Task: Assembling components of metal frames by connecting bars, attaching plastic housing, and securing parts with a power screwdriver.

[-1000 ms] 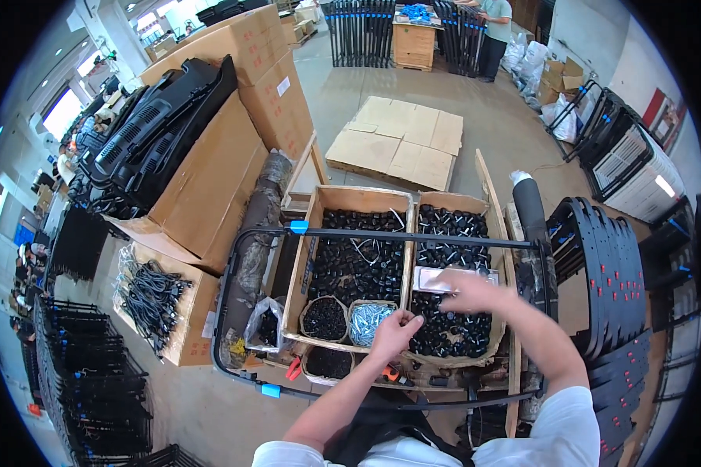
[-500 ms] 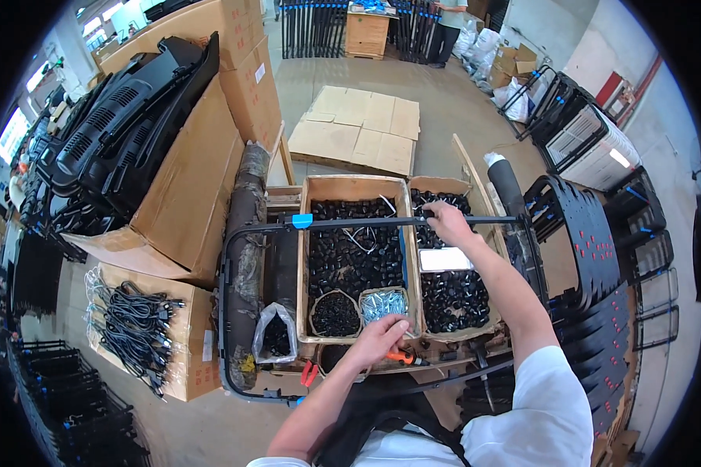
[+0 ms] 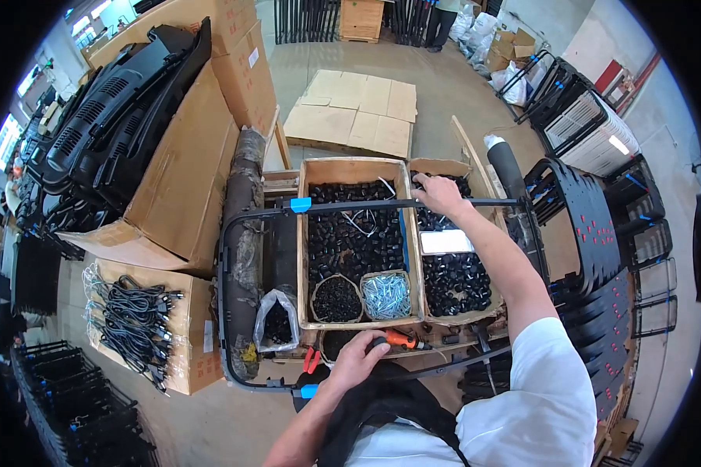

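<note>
Reaching among black parts [image 3: 453,284], right fingers [image 3: 421,181] curled, left fingers [image 3: 364,340] beside orange tool [image 3: 401,338], grasps unclear

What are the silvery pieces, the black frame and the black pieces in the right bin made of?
Silvery pieces: probably metal, bright finish; they glint.
Black frame: painted metal or plastic; its smooth, dark surface leaves that open.
Black pieces: likely glossy plastic, going by their small highlights.

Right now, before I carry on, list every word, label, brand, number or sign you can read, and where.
Nothing is legible enough to quote.
White label on the stacked cartons: too small to read.
Red print beside it: too blurred.
Pale label on the lower carton under the black cables: too small.
</note>
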